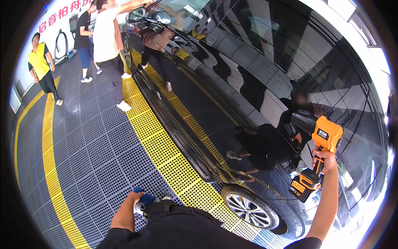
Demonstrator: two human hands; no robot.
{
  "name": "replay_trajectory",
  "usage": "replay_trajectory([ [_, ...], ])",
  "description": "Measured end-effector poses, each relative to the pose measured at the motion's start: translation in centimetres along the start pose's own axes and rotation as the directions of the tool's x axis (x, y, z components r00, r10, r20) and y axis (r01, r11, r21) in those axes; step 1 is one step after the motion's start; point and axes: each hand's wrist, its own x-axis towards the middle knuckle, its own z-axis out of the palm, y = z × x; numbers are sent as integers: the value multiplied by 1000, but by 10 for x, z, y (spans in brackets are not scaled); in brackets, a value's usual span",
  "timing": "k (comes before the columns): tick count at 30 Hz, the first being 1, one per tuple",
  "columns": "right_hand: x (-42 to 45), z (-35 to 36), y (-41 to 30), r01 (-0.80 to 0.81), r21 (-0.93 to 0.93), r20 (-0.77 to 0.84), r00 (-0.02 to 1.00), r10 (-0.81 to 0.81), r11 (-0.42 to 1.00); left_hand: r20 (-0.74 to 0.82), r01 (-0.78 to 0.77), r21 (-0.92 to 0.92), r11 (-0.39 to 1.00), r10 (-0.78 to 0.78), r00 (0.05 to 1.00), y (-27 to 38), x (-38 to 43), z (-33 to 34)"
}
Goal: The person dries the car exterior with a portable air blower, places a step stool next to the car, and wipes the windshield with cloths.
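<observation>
My right hand grips the black handle of an orange cordless blower with a battery pack at its base. Its black nozzle points left, towards the side of a glossy black car. Water drops dot the rear side window beside the nozzle. Low by my waist, my left hand is closed around a bunched blue cloth; part of the cloth hangs behind my body. The car's rear wheel stands near my feet, on the right.
Yellow and grey plastic grating covers the floor. Further along the car, a person in a light shirt reaches towards its front. Another in black stands behind, and a person in a yellow vest is at the left. A hose hangs on the wall.
</observation>
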Motion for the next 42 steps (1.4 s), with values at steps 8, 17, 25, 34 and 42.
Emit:
replay_trajectory([
  [8, -6, 7, 0, 22, 5, -16, 1000, -22, 1000, 5, -10, -180, 984, 11, 1000, -24, -49, -6],
  [17, -7, 14, -4, 50, -8, 29, 998, -50, 999, -11, -29, -288, 957, 27, 1000, -47, -86, -14],
  [25, -9, 22, -4, 89, 10, 75, 993, -90, 996, -61, -14, -260, 966, -2, 998, -82, -77, -8],
  [34, -5, 17, -4, 96, 9, 137, 986, -96, 995, -79, 1, -299, 954, -26, 997, -116, -93, 5],
  [42, -12, 27, -2, 73, 64, 118, 990, -80, 995, -174, -5, -234, 972, -37, 984, -150, -147, 9],
])
